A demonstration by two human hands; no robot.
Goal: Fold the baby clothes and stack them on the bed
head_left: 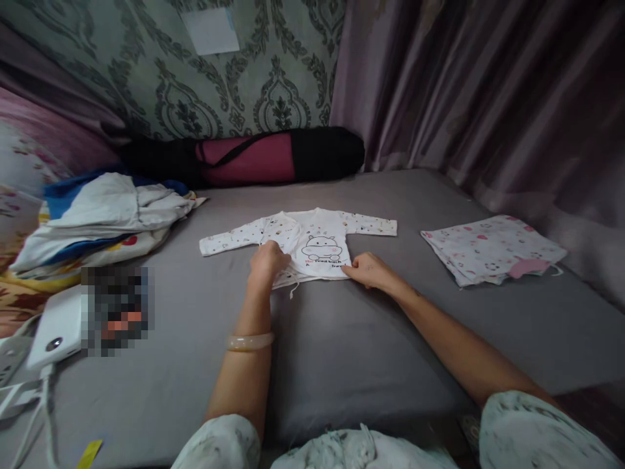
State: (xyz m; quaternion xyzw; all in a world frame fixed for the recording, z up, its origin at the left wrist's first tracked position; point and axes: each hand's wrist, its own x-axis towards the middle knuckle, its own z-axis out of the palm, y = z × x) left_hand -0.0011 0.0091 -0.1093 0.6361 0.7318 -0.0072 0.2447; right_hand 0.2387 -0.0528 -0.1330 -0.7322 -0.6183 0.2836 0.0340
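Observation:
A small white baby shirt point(319, 238) with a cartoon animal on its front lies flat on the grey sheet, both sleeves spread out to the sides. My left hand point(269, 258) is closed on the shirt's lower front, near a thin tie string that hangs past the hem. At the shirt's lower right corner, the fingers of my right hand point(368, 270) pinch the edge of the cloth. A light bangle sits on my left forearm.
Folded cloth with pink prints point(488, 247) lies at the right. A clothes pile point(112, 208) is at the left, above a white power bank point(58, 329) with cables. A long black and red bag point(254, 158) lies along the wall.

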